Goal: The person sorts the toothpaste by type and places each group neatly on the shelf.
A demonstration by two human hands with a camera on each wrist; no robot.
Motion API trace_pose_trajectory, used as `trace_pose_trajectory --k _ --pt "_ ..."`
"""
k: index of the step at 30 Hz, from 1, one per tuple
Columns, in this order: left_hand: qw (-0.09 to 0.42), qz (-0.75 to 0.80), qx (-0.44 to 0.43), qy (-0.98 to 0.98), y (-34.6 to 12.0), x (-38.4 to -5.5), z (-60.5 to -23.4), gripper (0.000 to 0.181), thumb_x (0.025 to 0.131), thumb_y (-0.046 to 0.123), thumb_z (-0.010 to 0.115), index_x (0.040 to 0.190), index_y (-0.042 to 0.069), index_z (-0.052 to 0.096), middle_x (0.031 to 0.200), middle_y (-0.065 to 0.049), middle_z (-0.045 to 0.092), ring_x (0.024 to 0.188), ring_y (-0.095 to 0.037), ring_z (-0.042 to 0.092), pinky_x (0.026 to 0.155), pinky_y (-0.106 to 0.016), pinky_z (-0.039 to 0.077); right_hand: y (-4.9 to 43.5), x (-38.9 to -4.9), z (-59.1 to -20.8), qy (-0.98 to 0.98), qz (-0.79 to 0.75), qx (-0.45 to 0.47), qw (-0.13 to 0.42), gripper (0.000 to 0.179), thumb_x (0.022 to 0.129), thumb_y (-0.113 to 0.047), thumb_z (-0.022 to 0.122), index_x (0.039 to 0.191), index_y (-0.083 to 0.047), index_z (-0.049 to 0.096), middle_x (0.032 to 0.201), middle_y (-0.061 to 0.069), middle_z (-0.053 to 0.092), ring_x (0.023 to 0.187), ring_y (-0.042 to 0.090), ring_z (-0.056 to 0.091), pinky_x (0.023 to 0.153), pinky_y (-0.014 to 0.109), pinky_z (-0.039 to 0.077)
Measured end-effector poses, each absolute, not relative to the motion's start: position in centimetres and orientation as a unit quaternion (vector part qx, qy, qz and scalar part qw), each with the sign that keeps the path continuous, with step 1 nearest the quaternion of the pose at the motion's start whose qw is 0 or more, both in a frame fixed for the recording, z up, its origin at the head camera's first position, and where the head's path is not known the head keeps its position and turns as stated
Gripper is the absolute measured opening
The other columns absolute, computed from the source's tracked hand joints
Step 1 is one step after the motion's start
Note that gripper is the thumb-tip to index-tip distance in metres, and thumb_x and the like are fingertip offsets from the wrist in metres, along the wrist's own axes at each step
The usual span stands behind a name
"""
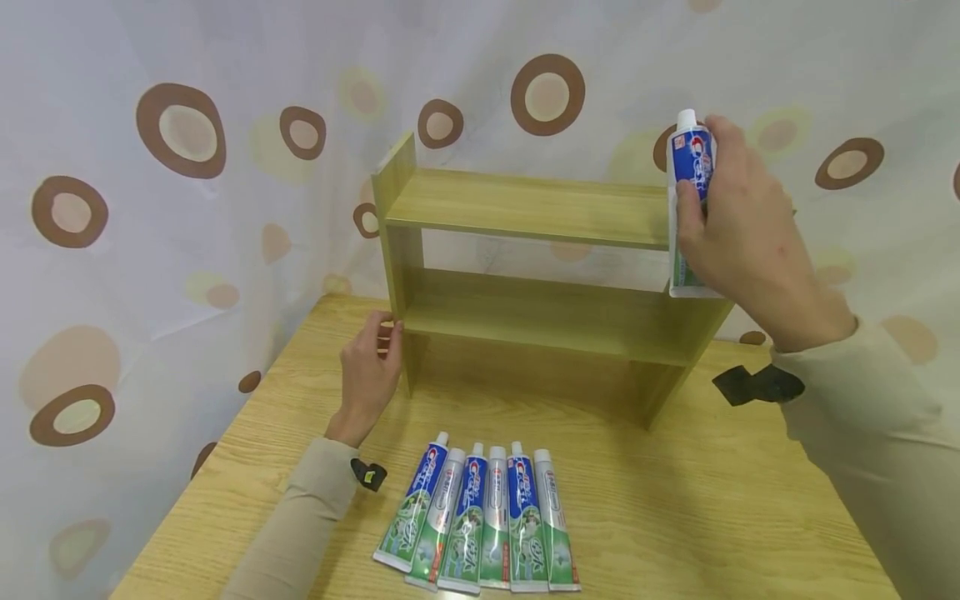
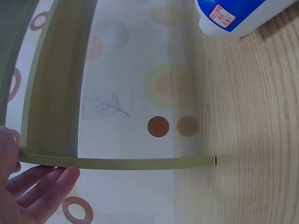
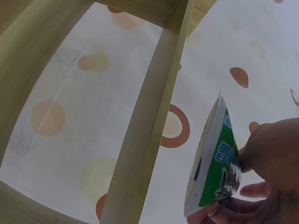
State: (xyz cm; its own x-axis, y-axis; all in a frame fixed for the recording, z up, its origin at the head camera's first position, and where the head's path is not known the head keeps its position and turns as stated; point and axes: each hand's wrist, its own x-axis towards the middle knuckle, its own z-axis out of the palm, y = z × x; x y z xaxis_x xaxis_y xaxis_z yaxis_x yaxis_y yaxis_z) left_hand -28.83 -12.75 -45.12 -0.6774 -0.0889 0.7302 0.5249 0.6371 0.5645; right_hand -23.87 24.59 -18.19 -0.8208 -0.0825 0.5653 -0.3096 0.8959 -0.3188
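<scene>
Six toothpaste tubes (image 1: 480,521) lie side by side on the wooden surface (image 1: 712,508) just in front of me, caps pointing away toward the wooden shelf unit (image 1: 540,275), the tubes touching or overlapping along their long edges. A seventh toothpaste tube (image 1: 690,200) is in my right hand (image 1: 738,229), held upright with its white cap on top and its flat crimped end at the bottom, at the right end of the shelf unit, in front of the upper board's right edge. My right grip is closed around this tube: fingers wrap its blue-and-white body from the right and the thumb presses the near face. In the right wrist view the green crimped end (image 3: 212,163) sticks out from between my fingers, just beside the thin edge of a shelf board (image 3: 154,116).

My left hand (image 1: 369,375) rests at the shelf unit's left upright, low down near the surface. Its fingers are lightly bent against the front edge of that panel, touching it rather than clasping it; this grip holds nothing. In the left wrist view those fingertips (image 2: 56,184) lie just under the panel's thin edge (image 2: 117,162).

Behind everything hangs a white curtain (image 1: 187,208) with brown rings.
</scene>
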Motion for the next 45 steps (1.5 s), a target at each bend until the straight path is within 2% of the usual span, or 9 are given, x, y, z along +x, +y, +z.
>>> trace_pose_trajectory --k 6,15,22,25,31,37,45 --pt "0.378 -0.402 -0.134 -0.823 -12.7 -28.6 -45.2 0.014 0.109 0.010 0.066 0.116 -0.002 0.066 0.096 -0.024 0.081 0.079 -0.037 0.081 0.065 -0.048 0.067 25.8 -24.5 -16.9 -0.941 0.203 0.077 0.258 0.066 0.111 -0.019 0.041 0.171 0.000 0.019 0.148 0.046 0.050 0.117 0.065 0.059 0.098 0.080 0.050" --pt "0.377 -0.404 -0.132 -0.823 -12.6 -28.6 -45.0 0.014 0.109 0.010 0.067 0.115 -0.002 0.066 0.096 -0.024 0.081 0.078 -0.038 0.081 0.064 -0.049 0.067 26.9 -25.0 -16.4 -0.956 0.174 0.062 0.229 0.062 0.111 -0.019 0.042 0.167 0.005 0.027 0.141 0.048 0.049 0.115 0.063 0.053 0.094 0.078 0.048" --pt "0.373 -0.404 -0.133 -0.825 -12.6 -28.6 -45.0 0.013 0.109 0.010 0.067 0.115 -0.002 0.067 0.095 -0.025 0.081 0.078 -0.038 0.081 0.064 -0.048 0.067 26.6 -26.0 -15.9 -0.968 0.158 0.050 0.189 0.066 0.112 -0.025 0.042 0.168 0.005 0.026 0.144 0.048 0.054 0.111 0.061 0.063 0.092 0.076 0.057" --pt "0.376 -0.406 -0.132 -0.823 -12.6 -28.5 -45.1 0.013 0.109 0.009 0.067 0.114 -0.002 0.066 0.095 -0.024 0.081 0.077 -0.038 0.081 0.063 -0.048 0.067 26.6 -26.8 -15.6 -0.974 0.155 0.040 0.162 0.067 0.112 -0.027 0.040 0.169 0.005 0.024 0.148 0.047 0.053 0.115 0.061 0.064 0.093 0.074 0.058" --pt "0.380 -0.406 -0.133 -0.821 -12.5 -28.3 -44.9 0.013 0.108 0.010 0.067 0.114 -0.002 0.066 0.095 -0.024 0.081 0.077 -0.038 0.081 0.063 -0.049 0.067 27.2 -28.5 -15.3 -0.980 0.165 0.024 0.112 0.070 0.113 -0.031 0.038 0.169 0.006 0.021 0.159 0.046 0.043 0.128 0.063 0.058 0.104 0.074 0.053" --pt "0.374 -0.406 -0.133 -0.823 -12.4 -28.4 -45.0 0.013 0.108 0.010 0.068 0.115 -0.001 0.066 0.096 -0.024 0.081 0.079 -0.038 0.081 0.065 -0.048 0.068 27.7 -29.4 -15.8 -0.981 0.163 0.026 0.100 0.069 0.113 -0.030 0.037 0.167 0.011 0.023 0.161 0.043 0.043 0.125 0.057 0.055 0.100 0.070 0.053" --pt "0.379 -0.407 -0.134 -0.820 -12.3 -28.4 -45.0 0.012 0.107 0.008 0.068 0.114 -0.001 0.065 0.092 -0.023 0.081 0.077 -0.038 0.081 0.063 -0.048 0.067 28.1 -30.4 -16.1 -0.984 0.158 0.016 0.086 0.069 0.112 -0.029 0.038 0.164 0.014 0.025 0.160 0.045 0.042 0.125 0.057 0.051 0.106 0.072 0.050"
